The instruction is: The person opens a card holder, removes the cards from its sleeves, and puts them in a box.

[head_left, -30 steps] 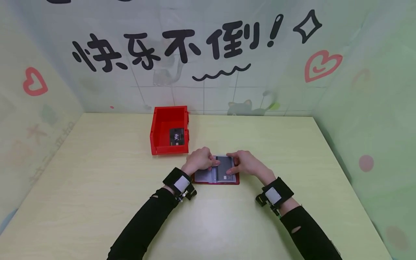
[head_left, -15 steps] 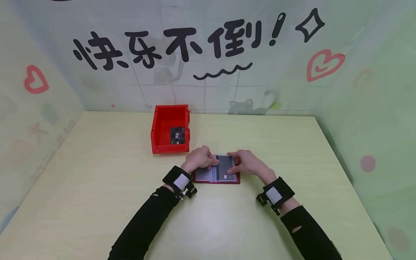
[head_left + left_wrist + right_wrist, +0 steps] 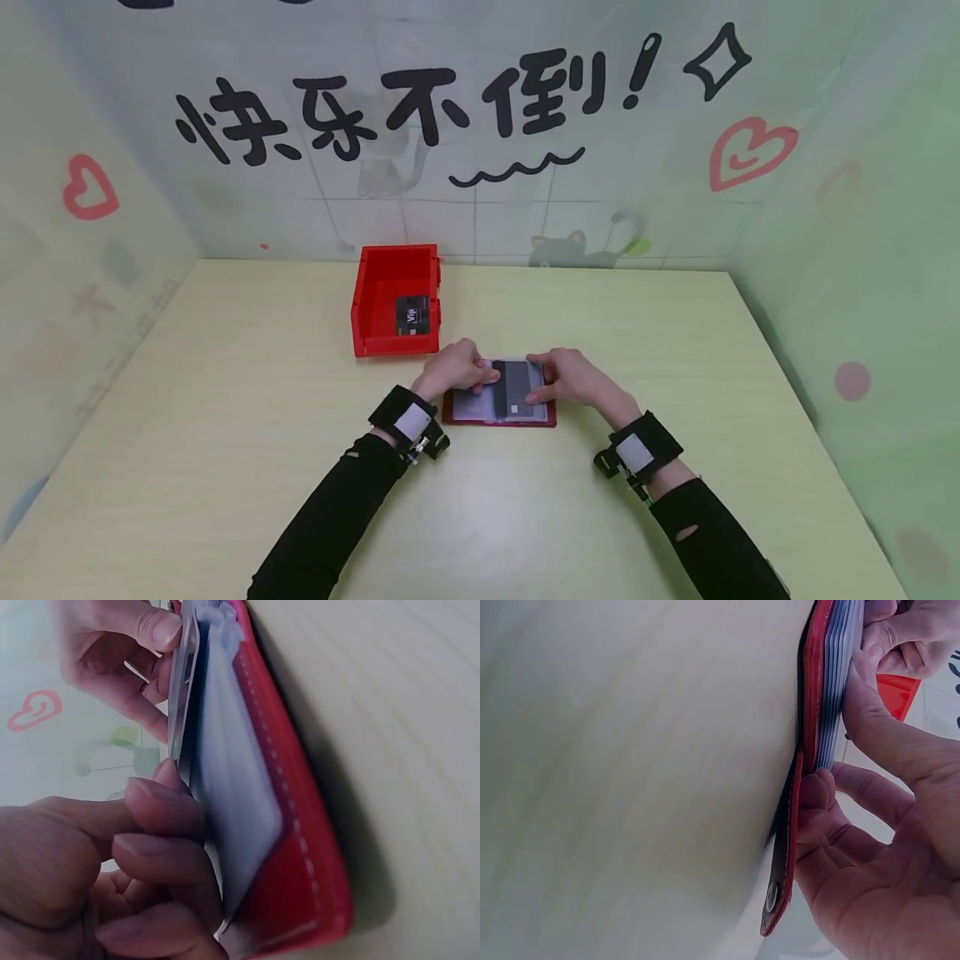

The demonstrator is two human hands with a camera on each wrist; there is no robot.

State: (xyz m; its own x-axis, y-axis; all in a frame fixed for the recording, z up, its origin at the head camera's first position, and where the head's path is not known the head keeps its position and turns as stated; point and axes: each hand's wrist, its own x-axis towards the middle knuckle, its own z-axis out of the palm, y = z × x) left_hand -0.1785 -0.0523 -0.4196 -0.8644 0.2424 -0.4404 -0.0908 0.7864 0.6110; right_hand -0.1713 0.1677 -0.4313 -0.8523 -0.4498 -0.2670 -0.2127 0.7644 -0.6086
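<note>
Red card holder [image 3: 498, 414] lying open and flat on the pale yellow-green table [image 3: 225, 400], near the front middle, just this side of the red bin [image 3: 393, 298]. Clear plastic sleeves [image 3: 232, 795] stacked inside the red cover, a strap with a metal snap [image 3: 772, 896] hanging off one edge. Dark card [image 3: 513, 387] lying across the middle of the open pages, partly drawn out of a sleeve, a small light mark near its lower end. Left hand [image 3: 456, 371] resting on the left page, fingers curled, fingertips [image 3: 161, 806] pressed against the sleeve edges and pinching them. Right hand [image 3: 573, 377] at the right page, thumb [image 3: 870, 712] laid along the top of the sleeve stack and the other fingers curled under the red cover, clamping the holder's edge; whether this hand also touches the dark card cannot be told. Black wrist straps with grey patches on both forearms, black sleeves behind them. Red bin open at the top, a black VIP card [image 3: 412, 317] lying in its near right corner, well apart from the hands. Behind the table, a wall [image 3: 480, 167] with big black painted characters, red hearts and a small cat drawing.
</note>
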